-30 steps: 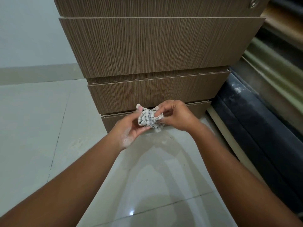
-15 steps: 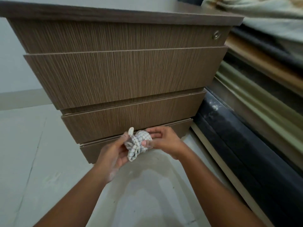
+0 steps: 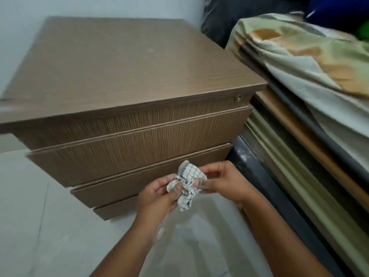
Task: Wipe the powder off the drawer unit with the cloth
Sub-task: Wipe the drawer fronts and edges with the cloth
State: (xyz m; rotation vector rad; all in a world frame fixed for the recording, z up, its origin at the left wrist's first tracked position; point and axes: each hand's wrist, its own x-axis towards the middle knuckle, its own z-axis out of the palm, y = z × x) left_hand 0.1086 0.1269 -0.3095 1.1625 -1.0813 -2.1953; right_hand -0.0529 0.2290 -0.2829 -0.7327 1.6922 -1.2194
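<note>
A brown wood-grain drawer unit (image 3: 127, 80) stands on the floor, its flat top now in sight with a faint pale smudge of powder (image 3: 150, 50) near the middle back. A small crumpled white cloth with a dark check pattern (image 3: 187, 183) is held in front of the lower drawers. My left hand (image 3: 157, 194) pinches its left side and my right hand (image 3: 223, 180) pinches its right side. White powder streaks my left wrist. The cloth touches no part of the unit.
A bed (image 3: 311, 62) with a green and orange sheet lies close along the unit's right side, above a dark frame rail (image 3: 265, 176). Pale glossy floor tiles (image 3: 40, 226) spread to the left and below. A small round lock (image 3: 237, 98) sits on the top drawer front.
The view has risen from the drawer fronts to above the unit, so its top surface shows. Both hands keep hold of the cloth and have shifted it slightly between the fingers.
</note>
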